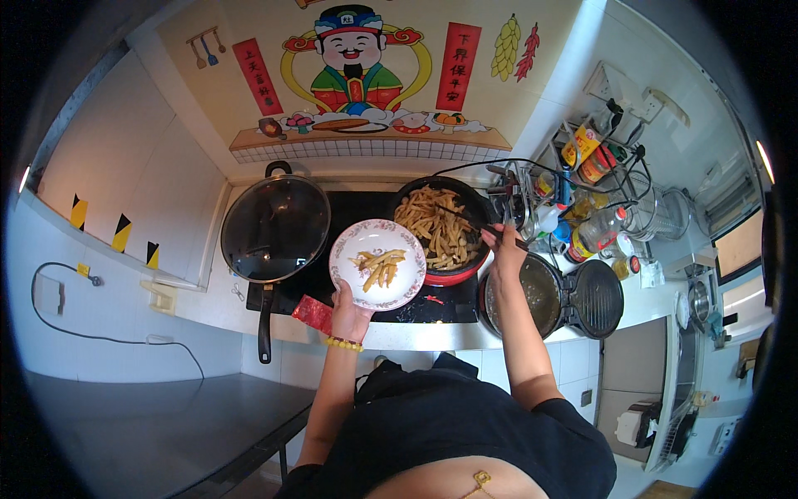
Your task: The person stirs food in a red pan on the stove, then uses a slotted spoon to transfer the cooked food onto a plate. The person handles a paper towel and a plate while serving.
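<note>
My left hand (351, 313) grips the near-left rim of a white plate (344, 274) with a floral border, held above the cooktop. A small heap of yellow-brown food strips (380, 269) lies in the plate's middle. My right hand (506, 251) holds dark chopsticks (469, 218) over a black-lined pan (480, 203) with a red outside. Their tips reach into a large pile of similar brown strips (430, 215) in that pan. The plate partly hides the pan's left side. Whether the chopsticks pinch a strip is too small to tell.
A glass-lidded wok (276, 227) stands at the left, its handle jutting past the counter edge. An opened electric griddle (595, 299) sits on the right, liquid in its lower half. Bottles (598, 234) and a wire rack crowd the right. A red packet (312, 314) lies near the cooktop's front.
</note>
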{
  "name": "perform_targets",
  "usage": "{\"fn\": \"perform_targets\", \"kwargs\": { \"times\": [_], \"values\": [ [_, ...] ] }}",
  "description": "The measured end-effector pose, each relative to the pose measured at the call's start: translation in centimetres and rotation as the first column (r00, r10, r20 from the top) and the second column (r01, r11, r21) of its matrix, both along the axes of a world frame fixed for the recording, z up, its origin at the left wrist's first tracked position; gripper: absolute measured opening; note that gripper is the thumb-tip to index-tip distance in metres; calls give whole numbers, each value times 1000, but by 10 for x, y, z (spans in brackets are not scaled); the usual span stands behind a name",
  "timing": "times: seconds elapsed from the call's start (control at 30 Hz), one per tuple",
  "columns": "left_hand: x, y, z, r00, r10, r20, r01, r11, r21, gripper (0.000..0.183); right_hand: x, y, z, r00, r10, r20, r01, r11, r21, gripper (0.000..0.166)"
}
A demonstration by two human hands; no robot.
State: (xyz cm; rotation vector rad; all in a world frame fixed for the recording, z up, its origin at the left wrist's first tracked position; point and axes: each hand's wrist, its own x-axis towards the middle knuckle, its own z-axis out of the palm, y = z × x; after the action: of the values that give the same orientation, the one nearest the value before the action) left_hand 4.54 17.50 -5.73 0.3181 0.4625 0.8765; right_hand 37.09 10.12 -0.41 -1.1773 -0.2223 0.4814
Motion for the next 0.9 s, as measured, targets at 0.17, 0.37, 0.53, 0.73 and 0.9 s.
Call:
{"fn": "perform_targets", "kwargs": {
  "times": [0.17,0.37,0.53,0.73,0.9],
  "values": [
    [14,1,3,999,-35,6,35,999,-23,59,-31,-13,51,994,103,33,-105,993,50,31],
    [32,4,-4,997,-77,25,78,996,-35,58,-85,-25,85,820,538,196,-514,842,-161,25],
    [24,0,1,998,-56,11,56,998,-14,65,-60,-41,118,819,449,357,-386,892,-235,31],
    [-7,-6,-10,997,4,80,-1,999,-41,61,-10,-73,49,708,442,551,-173,865,-471,15],
    [-21,-15,4,1000,9,15,-8,999,-52,66,-42,-26,23,505,324,800,-37,934,-355,6]
  ]
}}
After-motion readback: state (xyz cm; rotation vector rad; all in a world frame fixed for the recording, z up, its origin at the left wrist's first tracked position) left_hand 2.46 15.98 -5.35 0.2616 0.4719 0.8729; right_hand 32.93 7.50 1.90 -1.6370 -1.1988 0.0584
